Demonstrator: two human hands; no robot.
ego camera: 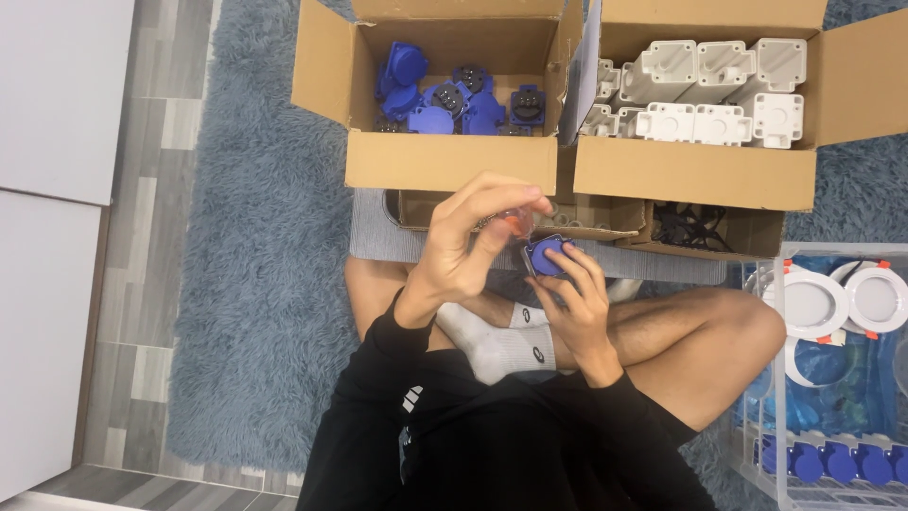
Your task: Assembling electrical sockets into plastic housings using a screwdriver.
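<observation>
I sit cross-legged on a blue shaggy rug. My right hand grips a blue socket cover with a round lid, held in front of my knees. My left hand is raised beside it, fingers curled around a small tool with an orange handle; most of that tool is hidden by my fingers. The tool's end is close to the blue part, and I cannot tell whether they touch.
An open cardboard box of several blue socket parts stands ahead on the left. A second box holds several white housings. Lower trays sit before them. A clear crate at right holds white round lamps and blue parts.
</observation>
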